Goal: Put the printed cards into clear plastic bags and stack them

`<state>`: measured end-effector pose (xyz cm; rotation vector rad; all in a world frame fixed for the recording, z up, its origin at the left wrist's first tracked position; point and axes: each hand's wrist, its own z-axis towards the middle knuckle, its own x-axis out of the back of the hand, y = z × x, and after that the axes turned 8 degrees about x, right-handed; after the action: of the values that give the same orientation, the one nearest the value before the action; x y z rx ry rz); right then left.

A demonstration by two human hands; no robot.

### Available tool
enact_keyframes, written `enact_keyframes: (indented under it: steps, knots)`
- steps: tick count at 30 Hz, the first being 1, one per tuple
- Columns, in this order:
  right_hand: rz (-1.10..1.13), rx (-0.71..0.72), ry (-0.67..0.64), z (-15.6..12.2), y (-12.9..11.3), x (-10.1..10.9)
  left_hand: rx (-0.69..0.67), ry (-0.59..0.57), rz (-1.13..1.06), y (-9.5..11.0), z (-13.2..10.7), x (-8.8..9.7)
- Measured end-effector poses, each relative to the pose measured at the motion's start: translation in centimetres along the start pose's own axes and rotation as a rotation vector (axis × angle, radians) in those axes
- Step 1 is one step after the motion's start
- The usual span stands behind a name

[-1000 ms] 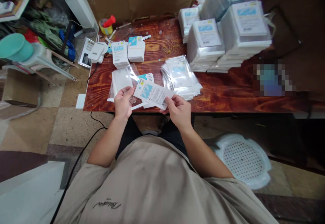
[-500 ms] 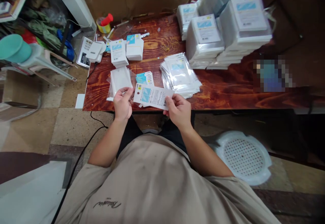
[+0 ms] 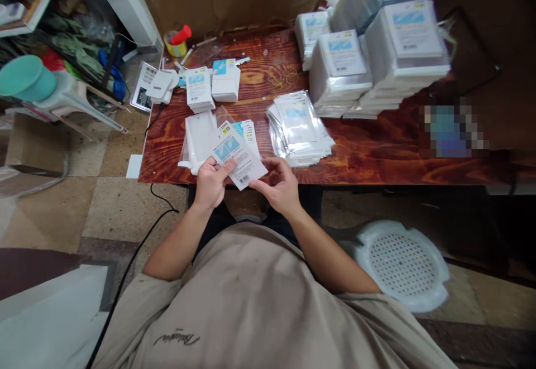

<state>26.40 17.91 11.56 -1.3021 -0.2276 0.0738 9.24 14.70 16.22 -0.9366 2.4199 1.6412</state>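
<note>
A white and blue printed packaging card [image 3: 247,167] is held tilted over the table's front edge. My left hand [image 3: 211,186] pinches its left side, thumb on the printed face. At its lower right corner, my right hand [image 3: 280,189] grips the card between thumb and fingers. Just behind lie several fanned cards [image 3: 252,139], partly covered by the held one. Beyond my left hand is a stack of clear plastic bags [image 3: 198,134]. Some clear plastic shows behind the held card; I cannot tell whether my left hand touches it. Bagged cards [image 3: 298,129] lie in a loose pile to the right.
Two card stacks [image 3: 200,89] stand farther back, near a white device [image 3: 161,85] and a yellow tape roll [image 3: 177,48]. Tall stacks of bagged cards [image 3: 341,67] fill the back right. Rubber bands [image 3: 285,78] lie mid-table. A plastic stool [image 3: 404,263] stands at right.
The card has turned from nearly level to a steep slant, its printed top pointing up and left. My right hand has moved left, closer to my left hand, whose thumb now lies across the card.
</note>
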Motion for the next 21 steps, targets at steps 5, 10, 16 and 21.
enact_keyframes:
  steps: [5,10,16,21]
  knots:
    - [-0.009,-0.009,-0.049,0.5,-1.1,-1.3,0.054,-0.071,0.162,-1.2,-1.0,-0.4]
    - [0.063,-0.104,-0.012,4.5,-0.5,1.4,0.036,-0.071,0.485,-0.1,0.7,0.8]
    - [-0.717,-0.068,0.289,11.4,4.0,8.0,-0.400,0.679,1.165,3.6,6.7,6.4]
    - [-0.944,0.217,0.057,9.8,2.8,5.6,-0.155,0.683,1.264,5.4,10.0,9.8]
